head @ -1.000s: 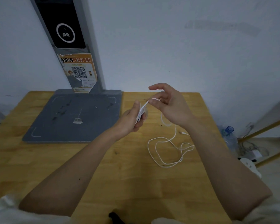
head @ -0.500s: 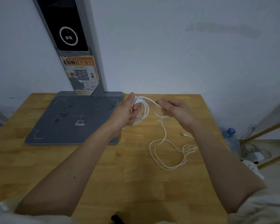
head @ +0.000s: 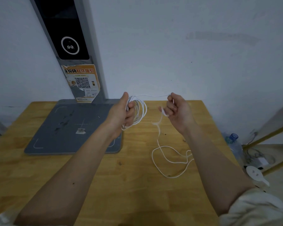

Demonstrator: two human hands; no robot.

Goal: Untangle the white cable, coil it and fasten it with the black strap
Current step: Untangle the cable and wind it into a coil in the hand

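Observation:
My left hand (head: 123, 114) grips a coil of several loops of the thin white cable (head: 141, 111), held up above the wooden table (head: 137, 193). From the coil a stretch of cable runs taut to the right into my right hand (head: 178, 110), whose curled fingers hold it. Below my right hand the cable drops to the table and lies in loose loops (head: 170, 160) beside my right forearm. No black strap shows in the view.
A grey flat base plate (head: 64, 128) with an upright post carrying a black screen (head: 67, 30) and an orange QR sticker (head: 82, 82) stands at the table's back left. A white wall is behind. Right of the table are a water bottle (head: 234, 142), wooden rails and a white round device (head: 255, 175).
My hands have moved apart: my right hand went right and up, pulling a stretch of cable taut from the coil. My left hand keeps the coil, now a little higher.

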